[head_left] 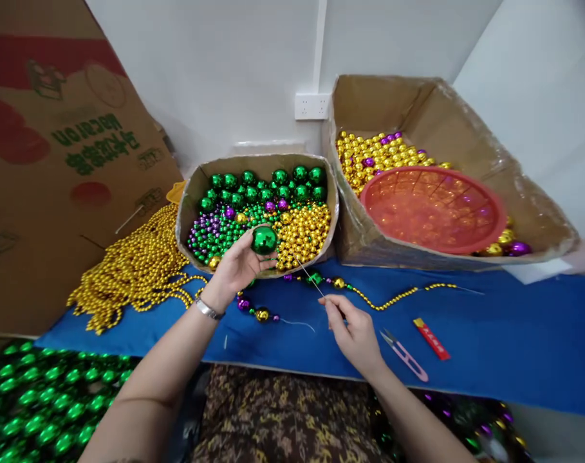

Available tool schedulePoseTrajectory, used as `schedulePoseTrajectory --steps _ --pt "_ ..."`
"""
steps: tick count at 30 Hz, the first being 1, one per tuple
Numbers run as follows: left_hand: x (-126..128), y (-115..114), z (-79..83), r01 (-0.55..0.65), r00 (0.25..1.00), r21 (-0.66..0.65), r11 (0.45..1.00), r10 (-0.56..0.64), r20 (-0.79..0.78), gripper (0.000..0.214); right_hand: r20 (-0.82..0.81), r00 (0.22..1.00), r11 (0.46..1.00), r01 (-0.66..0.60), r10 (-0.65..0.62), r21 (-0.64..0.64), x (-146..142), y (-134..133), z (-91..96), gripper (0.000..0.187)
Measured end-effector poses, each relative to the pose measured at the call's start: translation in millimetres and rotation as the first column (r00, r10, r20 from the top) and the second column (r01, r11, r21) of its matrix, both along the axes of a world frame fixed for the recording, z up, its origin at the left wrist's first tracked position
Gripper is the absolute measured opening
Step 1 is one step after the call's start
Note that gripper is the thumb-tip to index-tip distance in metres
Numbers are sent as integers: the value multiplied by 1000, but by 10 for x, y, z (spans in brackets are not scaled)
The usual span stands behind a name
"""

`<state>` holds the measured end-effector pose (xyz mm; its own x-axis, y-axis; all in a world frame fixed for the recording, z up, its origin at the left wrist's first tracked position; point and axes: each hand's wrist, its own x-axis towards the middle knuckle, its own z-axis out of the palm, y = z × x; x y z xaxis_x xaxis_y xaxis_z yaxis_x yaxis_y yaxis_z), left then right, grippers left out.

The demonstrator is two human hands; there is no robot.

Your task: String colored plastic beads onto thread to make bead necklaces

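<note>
My left hand (237, 267) holds a large shiny green ball (264, 240) between fingers and thumb, just at the front rim of a cardboard box (183, 212) filled with green, purple and gold beads. My right hand (352, 331) pinches a thin needle (309, 276) that points up-left toward the green ball. A thread with a few green, gold and purple beads (327, 281) and a string of small gold beads (398, 296) lies on the blue table cover (514, 341) past the right hand. A short strung piece with purple and gold beads (253, 310) lies between the hands.
A heap of gold bead strands (132, 267) lies at the left. A bigger cardboard box (466, 128) at the right holds gold and purple balls and a red plastic basket (432, 209). Small pink snips (404, 354) and a red utility knife (431, 339) lie right of the hand. Green beads (36, 399) fill the lower left.
</note>
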<state>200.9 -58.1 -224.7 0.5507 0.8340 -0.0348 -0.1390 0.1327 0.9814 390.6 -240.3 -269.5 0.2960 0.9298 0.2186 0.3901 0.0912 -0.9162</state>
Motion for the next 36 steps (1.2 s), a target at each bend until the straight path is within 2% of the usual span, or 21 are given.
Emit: schedulePoseTrajectory --steps 5,9,11,13,15,17,21,25,32,36 --pt "-104 -302 -97 -30 998 91 995 35 -53 55 140 990 999 -32 25 44 -70 -103 11 19" --pt "-199 -396 -120 -51 997 167 985 61 -55 49 206 978 997 -54 43 49 -117 -162 10 20" --pt "-253 -416 -155 -117 989 239 964 135 -62 47 225 973 997 -63 50 50 -134 -179 10 19" --pt "-305 -437 -200 -194 966 364 911 243 -93 51 231 971 996 -72 57 55 -150 -191 8 19" --pt "-356 -466 -242 -225 932 505 833 335 -137 59 242 968 995 -83 66 62 -164 -198 4 19" --pt "-403 -503 -275 -213 891 615 759 409 -197 66 267 961 992 -97 73 78 -180 -205 -3 19" --pt "-459 -585 -328 -160 775 740 653 548 -316 67 361 929 980 -139 79 145 -213 -219 -26 19" --pt "-453 -658 -368 -92 734 836 541 605 -310 64 456 887 967 -174 72 184 -239 -225 -43 18" --pt "-437 -709 -396 -43 738 905 424 624 -257 63 533 845 973 -159 47 167 -227 -217 -59 19" --pt "-440 -714 -411 -41 730 917 397 639 -244 61 573 819 967 -174 36 187 -201 -225 -46 20"
